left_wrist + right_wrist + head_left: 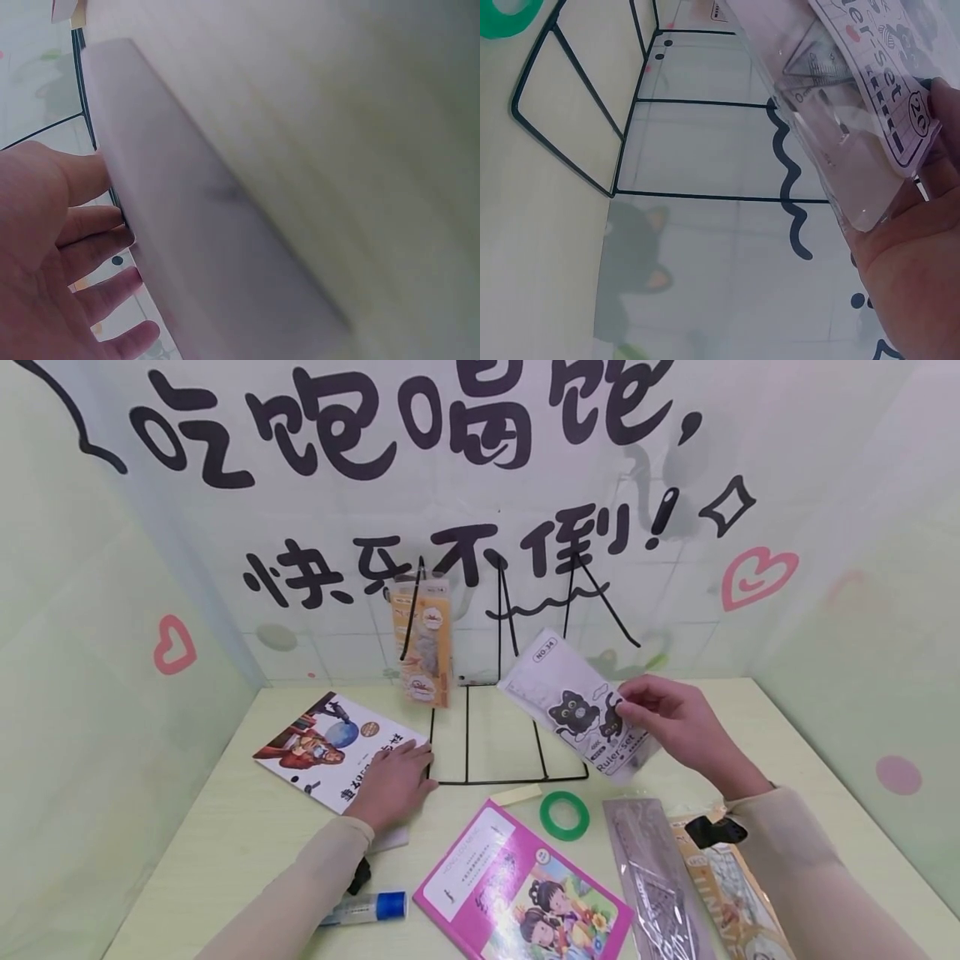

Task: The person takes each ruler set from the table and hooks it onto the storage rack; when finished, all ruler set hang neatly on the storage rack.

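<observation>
My right hand (686, 727) pinches a clear packet labelled Ruler-set (577, 714), printed with black cats, by its lower right edge. It is tilted in front of a black wire rack (467, 735). In the right wrist view, clear triangle rulers (821, 67) show through the plastic. My left hand (393, 785) rests on a white picture book (315, 747) that lies on the table left of the rack, its fingertips near the rack's base. An orange packet (422, 652) hangs from the rack's left hook.
Near the front lie a pink picture book (480, 881), a green tape ring (547, 828), a blue-capped glue stick (390, 906), a grey packet of rulers (652, 868) and an orange packet (738, 885). A small pale strip (519, 794) lies by the rack's base. Printed panels surround the table.
</observation>
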Available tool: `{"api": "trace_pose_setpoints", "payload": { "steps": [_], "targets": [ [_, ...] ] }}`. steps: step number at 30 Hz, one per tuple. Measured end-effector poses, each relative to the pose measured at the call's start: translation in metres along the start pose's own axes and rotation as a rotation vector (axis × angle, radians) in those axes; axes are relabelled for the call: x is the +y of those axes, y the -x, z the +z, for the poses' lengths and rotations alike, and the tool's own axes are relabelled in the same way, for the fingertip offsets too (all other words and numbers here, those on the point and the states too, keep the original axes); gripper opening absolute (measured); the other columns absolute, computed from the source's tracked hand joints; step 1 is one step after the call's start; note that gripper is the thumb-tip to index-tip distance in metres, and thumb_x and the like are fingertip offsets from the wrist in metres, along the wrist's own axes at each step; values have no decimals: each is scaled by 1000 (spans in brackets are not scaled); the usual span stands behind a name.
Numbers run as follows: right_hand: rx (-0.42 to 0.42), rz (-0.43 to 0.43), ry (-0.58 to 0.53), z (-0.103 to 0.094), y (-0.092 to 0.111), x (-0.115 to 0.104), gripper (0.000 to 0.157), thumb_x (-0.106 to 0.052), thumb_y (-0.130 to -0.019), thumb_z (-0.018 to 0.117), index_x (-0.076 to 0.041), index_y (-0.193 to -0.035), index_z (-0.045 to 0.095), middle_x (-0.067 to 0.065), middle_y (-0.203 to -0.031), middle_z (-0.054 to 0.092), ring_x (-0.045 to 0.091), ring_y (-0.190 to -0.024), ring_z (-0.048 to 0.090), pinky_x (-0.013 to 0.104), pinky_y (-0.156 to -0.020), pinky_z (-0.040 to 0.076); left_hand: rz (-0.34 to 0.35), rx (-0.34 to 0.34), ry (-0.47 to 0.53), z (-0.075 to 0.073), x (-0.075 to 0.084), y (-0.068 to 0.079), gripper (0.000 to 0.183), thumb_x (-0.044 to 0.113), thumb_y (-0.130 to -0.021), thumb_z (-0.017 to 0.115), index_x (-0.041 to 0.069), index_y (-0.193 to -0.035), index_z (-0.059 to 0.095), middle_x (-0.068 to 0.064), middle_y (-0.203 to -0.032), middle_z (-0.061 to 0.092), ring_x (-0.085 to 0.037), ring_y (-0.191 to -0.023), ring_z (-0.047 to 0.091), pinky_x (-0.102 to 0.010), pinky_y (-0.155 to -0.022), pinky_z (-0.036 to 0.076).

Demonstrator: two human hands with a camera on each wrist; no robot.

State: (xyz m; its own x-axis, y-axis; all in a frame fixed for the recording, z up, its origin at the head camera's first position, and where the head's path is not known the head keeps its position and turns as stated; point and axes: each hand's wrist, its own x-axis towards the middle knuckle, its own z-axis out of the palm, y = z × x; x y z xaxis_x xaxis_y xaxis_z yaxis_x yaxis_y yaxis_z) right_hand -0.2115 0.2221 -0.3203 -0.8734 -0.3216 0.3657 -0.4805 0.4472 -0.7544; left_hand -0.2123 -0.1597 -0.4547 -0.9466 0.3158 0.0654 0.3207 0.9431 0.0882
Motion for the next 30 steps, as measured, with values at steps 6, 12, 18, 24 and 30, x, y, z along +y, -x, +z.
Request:
{"api": "trace_pose_setpoints", "payload": {
  "steps": [6,12,18,24,30],
  "targets": [
    [-2,-1,-20,1,4,2,15,-11,-86,63,-8,-101,64,4,-90,64,16,-71,60,23,-60,51,-3,-6,5,-1,0,0,49,43,-88,54,14,-128,53,0,-139,42,-26,-129,32,-54,-103,25],
    [-2,-2,-19,4,4,5,16,-10,-85,63,-8,-101,64,4,-90,64,16,-70,60,24,-59,51,-2,-7,-1,-3,1,0,49,43,-88,54,14,-127,53,-1,-138,42,-26,-129,32,-54,-102,26],
    [11,-5,-40,10,-2,5,18,-9,-84,64,-6,-102,64,5,-91,64,15,-71,61,22,-61,51,-4,-15,6,-4,0,1,49,43,-88,54,13,-127,53,-1,-138,42,-27,-130,32,-54,-102,26],
    [22,-9,-89,17,-13,10,17,-12,-85,64,-3,-100,63,7,-93,63,14,-73,61,20,-65,52,-10,-14,9,-5,0,1,49,42,-88,54,13,-127,53,-1,-138,42,-27,-129,32,-55,-102,26],
    [29,-3,-99,21,-13,16,15,-12,-85,64,-3,-98,63,7,-90,62,15,-72,60,21,-63,51,-4,-18,19,-5,0,1,49,42,-88,54,13,-128,53,-1,-138,42,-27,-130,32,-54,-103,25]
  ]
}}
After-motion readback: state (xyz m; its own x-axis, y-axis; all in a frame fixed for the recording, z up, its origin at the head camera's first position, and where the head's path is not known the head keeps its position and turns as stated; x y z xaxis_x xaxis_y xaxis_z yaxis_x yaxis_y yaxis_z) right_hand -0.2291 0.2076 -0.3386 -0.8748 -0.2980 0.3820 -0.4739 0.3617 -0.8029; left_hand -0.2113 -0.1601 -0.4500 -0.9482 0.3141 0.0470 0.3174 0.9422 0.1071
